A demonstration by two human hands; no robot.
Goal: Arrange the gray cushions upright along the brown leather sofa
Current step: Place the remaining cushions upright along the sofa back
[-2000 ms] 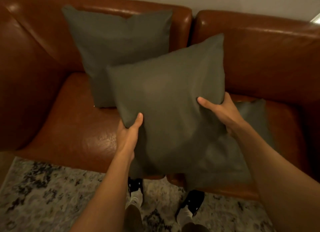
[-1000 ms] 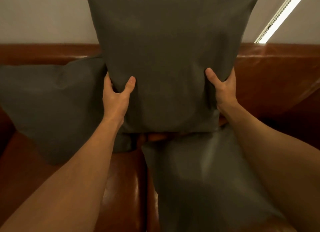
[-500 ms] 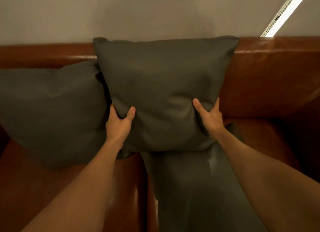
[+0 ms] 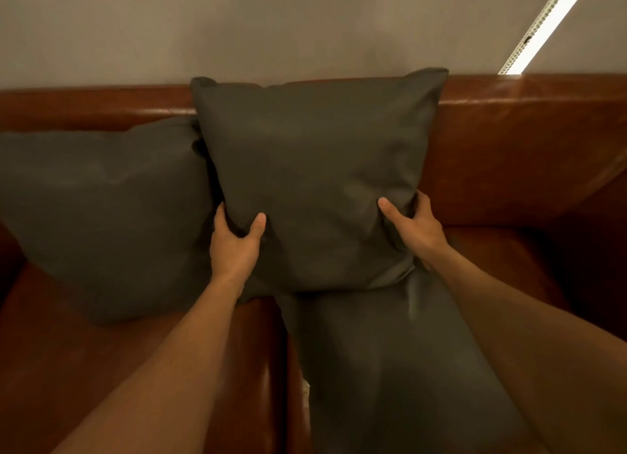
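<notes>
A gray cushion (image 4: 315, 168) stands upright against the backrest of the brown leather sofa (image 4: 515, 155), near its middle. My left hand (image 4: 234, 246) grips its lower left edge and my right hand (image 4: 415, 228) grips its lower right edge. A second gray cushion (image 4: 101, 212) leans upright against the backrest to the left, touching the held one. A third gray cushion (image 4: 383, 362) lies flat on the seat below, its far edge under the held cushion.
A plain wall (image 4: 271, 26) rises behind the sofa, with a bright light strip (image 4: 543, 26) at the upper right. Bare seat leather (image 4: 509, 263) shows to the right of the cushions, and the sofa's right arm is in shadow.
The held cushion came down from above the backrest and settled against it. Both hands kept their grip on its lower edges. In the last half second little has moved.
</notes>
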